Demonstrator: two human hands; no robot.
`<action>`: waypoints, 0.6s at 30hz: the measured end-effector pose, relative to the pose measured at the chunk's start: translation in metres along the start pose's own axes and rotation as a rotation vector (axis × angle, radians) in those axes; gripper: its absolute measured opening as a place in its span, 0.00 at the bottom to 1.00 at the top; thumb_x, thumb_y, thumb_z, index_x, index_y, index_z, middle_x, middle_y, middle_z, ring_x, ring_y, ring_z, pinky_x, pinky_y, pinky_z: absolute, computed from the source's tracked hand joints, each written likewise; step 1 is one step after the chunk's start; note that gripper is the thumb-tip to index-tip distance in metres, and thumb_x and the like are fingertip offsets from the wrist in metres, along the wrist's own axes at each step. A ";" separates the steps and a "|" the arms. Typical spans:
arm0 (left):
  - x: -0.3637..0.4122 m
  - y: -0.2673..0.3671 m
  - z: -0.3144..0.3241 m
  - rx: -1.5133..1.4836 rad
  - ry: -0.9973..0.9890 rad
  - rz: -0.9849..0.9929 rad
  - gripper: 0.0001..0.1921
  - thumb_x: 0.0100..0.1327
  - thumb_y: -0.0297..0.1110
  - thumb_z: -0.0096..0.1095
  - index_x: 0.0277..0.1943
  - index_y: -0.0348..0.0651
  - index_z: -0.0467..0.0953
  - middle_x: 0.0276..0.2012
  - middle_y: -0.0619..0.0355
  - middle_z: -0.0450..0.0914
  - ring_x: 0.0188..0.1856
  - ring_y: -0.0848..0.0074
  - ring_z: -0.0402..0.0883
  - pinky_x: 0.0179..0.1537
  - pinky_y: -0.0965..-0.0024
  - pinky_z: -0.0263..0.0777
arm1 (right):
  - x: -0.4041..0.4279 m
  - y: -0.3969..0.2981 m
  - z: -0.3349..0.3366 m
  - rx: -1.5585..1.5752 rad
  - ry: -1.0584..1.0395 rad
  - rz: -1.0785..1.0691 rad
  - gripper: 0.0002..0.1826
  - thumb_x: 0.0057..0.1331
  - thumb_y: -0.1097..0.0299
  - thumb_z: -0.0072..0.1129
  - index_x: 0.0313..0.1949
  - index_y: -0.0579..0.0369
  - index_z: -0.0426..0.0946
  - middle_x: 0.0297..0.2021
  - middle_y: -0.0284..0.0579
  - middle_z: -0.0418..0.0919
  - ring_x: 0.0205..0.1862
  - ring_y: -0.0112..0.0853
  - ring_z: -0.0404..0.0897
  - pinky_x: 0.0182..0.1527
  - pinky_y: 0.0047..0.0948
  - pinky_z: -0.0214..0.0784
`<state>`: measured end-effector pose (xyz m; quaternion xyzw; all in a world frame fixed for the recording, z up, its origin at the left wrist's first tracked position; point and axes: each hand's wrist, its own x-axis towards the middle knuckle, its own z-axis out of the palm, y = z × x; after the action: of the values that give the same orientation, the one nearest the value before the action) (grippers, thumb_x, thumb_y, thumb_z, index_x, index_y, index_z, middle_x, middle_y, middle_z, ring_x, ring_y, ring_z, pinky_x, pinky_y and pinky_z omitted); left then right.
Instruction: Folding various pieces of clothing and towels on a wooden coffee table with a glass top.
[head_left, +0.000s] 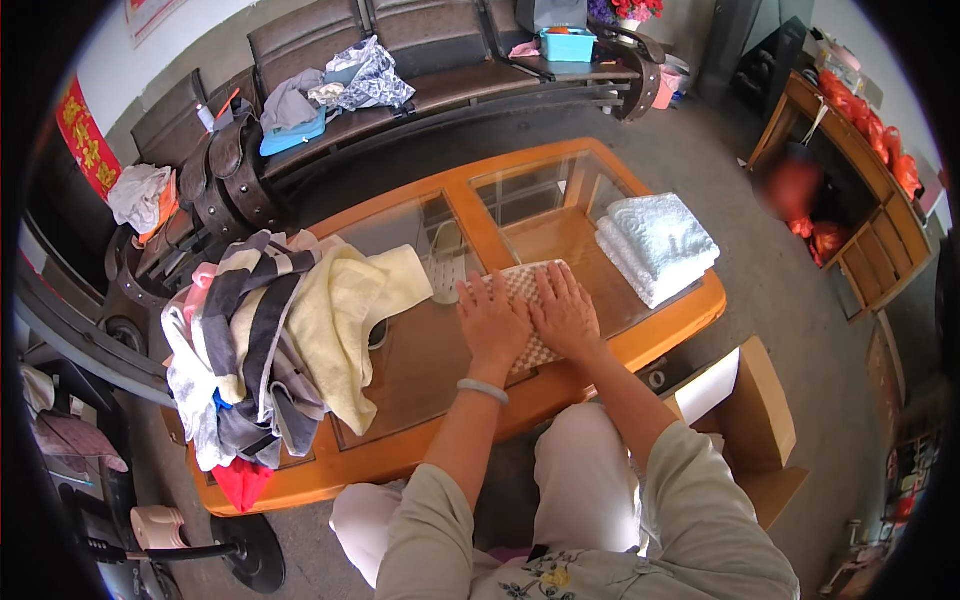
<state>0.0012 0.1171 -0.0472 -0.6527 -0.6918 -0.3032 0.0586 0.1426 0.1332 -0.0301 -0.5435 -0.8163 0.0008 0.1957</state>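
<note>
Both of my palms press flat on a folded checked towel (534, 349), beige and white, on a glass-topped wooden coffee table (465, 214). My left hand (491, 322) covers its left side, with the fingers apart; a pale bangle circles that wrist. My right hand (566, 315) covers the right side, also with spread fingers. To the right lies a neat stack of folded light-blue towels (656, 244). A loose heap of towels (255, 330) in grey, white and pink covers the table's left end. A crumpled pale-yellow towel (337, 307) lies on the heap's near-right side.
A brown bench (450, 75) behind the table holds crumpled cloths (367, 75) and a turquoise basket (568, 45). Beside my right leg stands an open cardboard box (765, 405). A pink stool (159, 527) and a round black base (251, 555) are at lower left.
</note>
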 end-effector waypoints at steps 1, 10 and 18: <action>-0.001 -0.003 0.002 -0.003 0.003 -0.007 0.27 0.66 0.45 0.51 0.65 0.42 0.69 0.66 0.36 0.62 0.69 0.39 0.56 0.68 0.45 0.52 | 0.001 0.003 -0.003 0.027 -0.046 -0.001 0.33 0.69 0.51 0.46 0.69 0.55 0.57 0.69 0.57 0.56 0.72 0.48 0.53 0.69 0.48 0.50; 0.006 -0.039 0.013 -0.145 -0.033 0.106 0.29 0.67 0.47 0.53 0.66 0.39 0.66 0.67 0.31 0.57 0.69 0.35 0.53 0.69 0.46 0.50 | 0.005 0.010 -0.009 0.093 -0.072 0.039 0.36 0.68 0.45 0.47 0.69 0.52 0.57 0.69 0.52 0.56 0.71 0.47 0.55 0.66 0.49 0.55; -0.059 -0.013 -0.047 -0.378 -0.033 0.250 0.35 0.52 0.33 0.69 0.64 0.38 0.66 0.68 0.35 0.56 0.71 0.41 0.51 0.69 0.47 0.50 | 0.003 0.009 -0.010 0.129 -0.055 0.048 0.36 0.69 0.44 0.46 0.69 0.51 0.57 0.70 0.54 0.56 0.71 0.49 0.54 0.68 0.48 0.53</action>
<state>-0.0175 0.0431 -0.0419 -0.7375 -0.5373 -0.4073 -0.0390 0.1533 0.1373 -0.0217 -0.5489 -0.8064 0.0728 0.2076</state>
